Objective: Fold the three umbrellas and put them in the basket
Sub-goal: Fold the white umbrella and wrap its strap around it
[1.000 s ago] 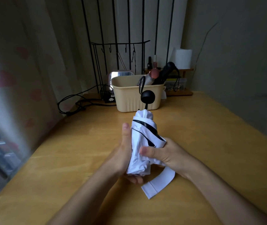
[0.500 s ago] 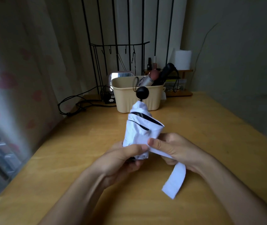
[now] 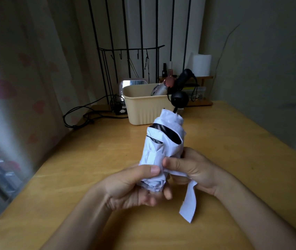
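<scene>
Wooden counter (image 3: pixel 233 150): beige ribbed basket (image 3: pixel 143 110) stands near far edge, black cables (image 3: pixel 74 126) looped just left of it, small mirror (image 3: pixel 132 82) behind it, low wooden stand (image 3: pixel 203 103) at far right.

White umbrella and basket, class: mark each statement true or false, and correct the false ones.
1. Both the left hand and the right hand hold the white umbrella. True.
2. The white umbrella lies in the basket. False: it is held over the table, in front of the basket.
3. The strap is wrapped round the white umbrella. False: its end hangs loose below the right hand.
4. A black umbrella sticks out of the basket. True.
</scene>
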